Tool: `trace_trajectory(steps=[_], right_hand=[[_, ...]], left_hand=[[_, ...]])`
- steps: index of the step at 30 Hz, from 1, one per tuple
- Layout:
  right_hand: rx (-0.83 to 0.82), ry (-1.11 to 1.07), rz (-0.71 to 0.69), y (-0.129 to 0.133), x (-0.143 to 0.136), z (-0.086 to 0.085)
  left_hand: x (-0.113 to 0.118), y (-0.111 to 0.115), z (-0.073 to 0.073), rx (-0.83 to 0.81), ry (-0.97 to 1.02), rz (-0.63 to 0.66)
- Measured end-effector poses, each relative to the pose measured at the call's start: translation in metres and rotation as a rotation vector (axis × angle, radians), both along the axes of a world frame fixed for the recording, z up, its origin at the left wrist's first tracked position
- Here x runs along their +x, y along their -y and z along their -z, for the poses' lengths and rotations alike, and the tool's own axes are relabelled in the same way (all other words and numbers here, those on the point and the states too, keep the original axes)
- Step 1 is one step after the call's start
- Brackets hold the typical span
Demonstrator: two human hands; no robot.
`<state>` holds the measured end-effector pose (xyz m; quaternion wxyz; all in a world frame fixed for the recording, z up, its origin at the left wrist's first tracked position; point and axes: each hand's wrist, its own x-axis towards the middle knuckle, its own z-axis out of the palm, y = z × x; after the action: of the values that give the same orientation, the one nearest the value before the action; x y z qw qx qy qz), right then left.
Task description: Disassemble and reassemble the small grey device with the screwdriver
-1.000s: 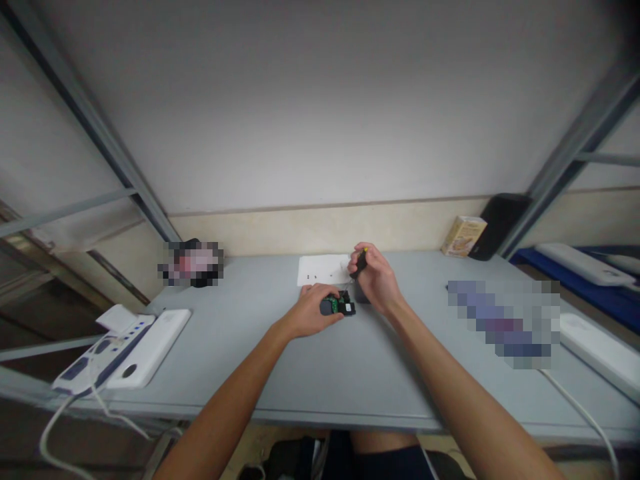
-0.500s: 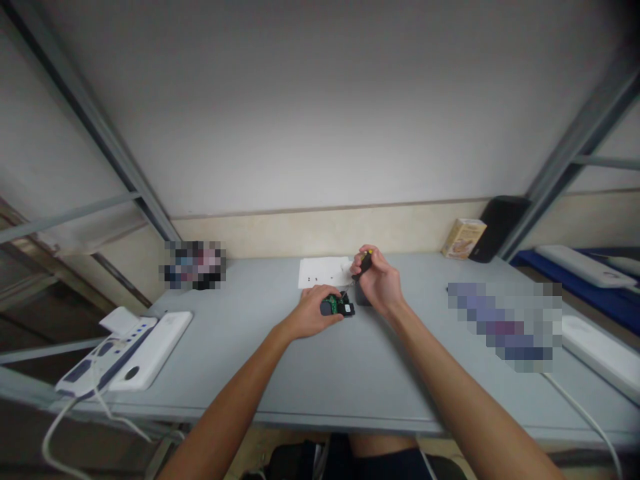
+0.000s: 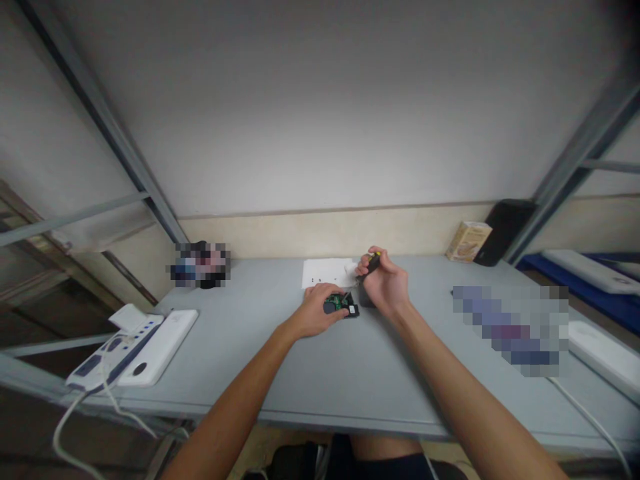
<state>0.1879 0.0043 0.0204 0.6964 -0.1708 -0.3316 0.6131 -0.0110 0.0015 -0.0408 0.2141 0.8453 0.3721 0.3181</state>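
My left hand (image 3: 320, 311) is wrapped round the left side of a small black device with a green circuit board (image 3: 353, 311), which lies on the grey table. To its right, my right hand (image 3: 384, 283) grips a black and yellow screwdriver (image 3: 373, 263), its shaft slanting down to the left toward the device. Behind the hands lies a white sheet of paper (image 3: 325, 271) with several tiny dark pieces on it. A dark grey object (image 3: 367, 298) sits partly hidden behind my right wrist.
A white power strip (image 3: 113, 353) and a white box-like item (image 3: 159, 350) lie at the left. At the back right stand a yellow carton (image 3: 469, 242) and a black speaker-like object (image 3: 506, 230). Blurred-out items are at both sides.
The whole view has shifted slightly. My right hand with the screwdriver has tilted and drawn a little away from the device; my left hand keeps its hold.
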Motion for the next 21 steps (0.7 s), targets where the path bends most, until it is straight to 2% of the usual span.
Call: trace_trajectory(steps=[4,9,21], right_hand=[[-0.025,-0.079,-0.028,0.0009,-0.0005,-0.0015],[-0.021,-0.079,-0.036,0.0013,-0.0012,-0.0019],[-0.010,-0.073,-0.031,-0.0002,0.0013,0.0004]], left_hand=[[0.0017,0.0000,-0.0035,0.058,0.017,-0.036],[0.0041,-0.0029,-0.0022,0.101,0.027,-0.054],[0.0021,-0.0026,-0.0028,0.109,-0.008,-0.055]])
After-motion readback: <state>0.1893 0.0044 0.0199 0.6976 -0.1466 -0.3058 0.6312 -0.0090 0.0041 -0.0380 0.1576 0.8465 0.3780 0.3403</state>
